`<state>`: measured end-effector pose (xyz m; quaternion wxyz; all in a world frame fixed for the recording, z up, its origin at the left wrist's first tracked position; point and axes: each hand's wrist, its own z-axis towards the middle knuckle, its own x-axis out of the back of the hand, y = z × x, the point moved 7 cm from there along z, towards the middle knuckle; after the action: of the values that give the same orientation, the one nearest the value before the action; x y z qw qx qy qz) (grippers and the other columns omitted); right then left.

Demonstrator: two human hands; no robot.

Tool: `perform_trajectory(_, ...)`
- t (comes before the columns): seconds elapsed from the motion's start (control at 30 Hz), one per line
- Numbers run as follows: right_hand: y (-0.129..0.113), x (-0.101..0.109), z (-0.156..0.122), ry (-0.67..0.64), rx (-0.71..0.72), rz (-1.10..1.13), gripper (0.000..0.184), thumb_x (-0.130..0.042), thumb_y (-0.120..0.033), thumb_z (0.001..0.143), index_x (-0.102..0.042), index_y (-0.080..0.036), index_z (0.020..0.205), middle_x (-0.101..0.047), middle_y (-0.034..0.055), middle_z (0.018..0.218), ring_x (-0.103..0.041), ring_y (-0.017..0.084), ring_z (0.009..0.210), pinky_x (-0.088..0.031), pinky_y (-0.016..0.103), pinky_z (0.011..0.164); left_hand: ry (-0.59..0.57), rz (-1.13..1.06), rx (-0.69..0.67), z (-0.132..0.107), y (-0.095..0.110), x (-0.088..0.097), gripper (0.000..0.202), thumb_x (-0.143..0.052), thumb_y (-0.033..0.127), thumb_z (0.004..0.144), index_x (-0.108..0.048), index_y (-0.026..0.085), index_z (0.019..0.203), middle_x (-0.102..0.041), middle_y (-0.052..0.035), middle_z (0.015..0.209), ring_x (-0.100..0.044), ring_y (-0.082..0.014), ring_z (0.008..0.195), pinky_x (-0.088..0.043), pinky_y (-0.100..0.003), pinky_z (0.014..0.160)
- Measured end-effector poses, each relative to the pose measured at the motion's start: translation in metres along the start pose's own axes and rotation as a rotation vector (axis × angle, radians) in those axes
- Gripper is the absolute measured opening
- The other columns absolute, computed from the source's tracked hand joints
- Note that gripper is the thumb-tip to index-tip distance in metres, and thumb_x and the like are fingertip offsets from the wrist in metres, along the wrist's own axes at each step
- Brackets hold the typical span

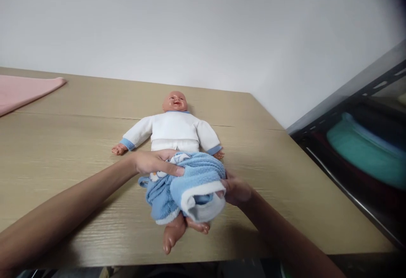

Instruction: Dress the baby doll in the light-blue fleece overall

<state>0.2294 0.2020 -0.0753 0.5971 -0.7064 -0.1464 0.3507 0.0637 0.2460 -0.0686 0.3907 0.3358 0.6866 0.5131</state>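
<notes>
A person's left hand (155,162) and right hand (237,188) grasp a blue terry garment (201,168) bunched over the legs of a baby doll (174,125), which lies on its back on a wooden desk (269,159), feet toward the near edge. The garment sits between the hands: the left thumb stretches across its upper front, the other left fingers partly hidden, while the right fingers clasp its side beside a gaping white cuff (207,216). The doll's feet (174,232) show below the cloth, and its head points to the far edge. A pink cloth (28,92) lies toward the desk's far left corner.
</notes>
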Motion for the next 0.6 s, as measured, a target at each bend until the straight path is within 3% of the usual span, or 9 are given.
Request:
perform_trajectory(0.07,-0.003,0.002,0.001,0.06,0.012,0.079,0.057,-0.097,-0.075,0.077,-0.067,-0.027,0.075,-0.056,-0.0045,0.065,-0.056,0.018,0.064,-0.059,0.032,0.071,0.041,-0.006,0.015,0.002,-0.003,0.002,0.063,-0.096,0.068,0.086,-0.079,0.016,0.117,-0.081,-0.0059,0.096,-0.078,-0.0256,0.094,-0.063,-0.037,0.088)
perform_trajectory(0.13,-0.006,0.005,0.001,0.086,0.018,0.097,0.057,-0.092,-0.079,0.08,-0.071,-0.027,0.084,-0.064,-0.0014,0.074,-0.066,0.023,0.076,-0.062,0.037,0.084,0.092,0.002,0.018,0.004,-0.009,0.007,0.065,-0.093,0.071,0.088,-0.077,0.015,0.116,-0.079,-0.0057,0.092,-0.075,-0.0234,0.086,-0.061,-0.034,0.079)
perform_trajectory(0.23,-0.011,0.01,0.004,0.057,0.02,0.066,0.069,-0.098,-0.079,0.072,-0.079,-0.024,0.11,-0.08,0.0076,0.102,-0.076,0.032,0.106,-0.061,0.046,0.103,0.12,0.0,-0.018,0.009,-0.016,0.013,0.066,-0.081,0.075,0.096,-0.075,0.014,0.12,-0.081,-0.0095,0.1,-0.077,-0.0272,0.095,-0.062,-0.036,0.083)
perform_trajectory(0.3,-0.013,0.013,0.005,0.045,0.015,-0.021,0.074,-0.105,-0.067,0.069,-0.08,-0.021,0.121,-0.082,0.0091,0.114,-0.076,0.032,0.112,-0.061,0.044,0.105,0.105,-0.036,-0.059,0.011,-0.017,0.013,0.074,-0.074,0.082,0.096,-0.074,0.012,0.121,-0.083,-0.0128,0.103,-0.079,-0.033,0.104,-0.064,-0.041,0.088)
perform_trajectory(0.37,-0.018,0.017,0.004,0.113,0.013,-0.101,0.067,-0.107,-0.054,0.071,-0.081,-0.021,0.124,-0.083,0.0078,0.116,-0.076,0.029,0.107,-0.061,0.04,0.1,0.061,-0.067,-0.077,0.012,-0.015,0.009,0.083,-0.083,0.085,0.084,-0.075,0.012,0.121,-0.084,-0.0146,0.105,-0.081,-0.0361,0.107,-0.064,-0.044,0.092)
perform_trajectory(0.47,-0.028,0.012,-0.001,0.233,0.037,-0.131,0.057,-0.101,-0.05,0.08,-0.084,-0.02,0.126,-0.085,0.0089,0.121,-0.076,0.03,0.112,-0.06,0.041,0.101,-0.005,-0.058,-0.044,0.01,-0.011,0.003,0.087,-0.109,0.069,0.057,-0.079,0.016,0.12,-0.085,-0.0098,0.104,-0.081,-0.0299,0.096,-0.065,-0.041,0.091)
perform_trajectory(0.53,-0.034,0.002,-0.006,0.276,0.07,-0.134,0.051,-0.093,-0.049,0.087,-0.085,-0.021,0.128,-0.085,0.0102,0.132,-0.074,0.034,0.126,-0.057,0.045,0.111,-0.023,-0.057,-0.028,0.009,-0.009,0.001,0.082,-0.112,0.063,0.056,-0.081,0.018,0.118,-0.085,-0.0074,0.102,-0.078,-0.0252,0.089,-0.064,-0.038,0.089)
perform_trajectory(0.6,-0.035,-0.003,-0.013,0.341,0.102,-0.16,0.044,-0.084,-0.044,0.093,-0.084,-0.023,0.131,-0.083,0.0099,0.14,-0.07,0.036,0.138,-0.054,0.048,0.12,-0.015,-0.057,-0.037,0.008,-0.007,0.002,0.074,-0.108,0.064,0.067,-0.08,0.018,0.118,-0.086,-0.0088,0.107,-0.079,-0.0254,0.093,-0.064,-0.039,0.092)
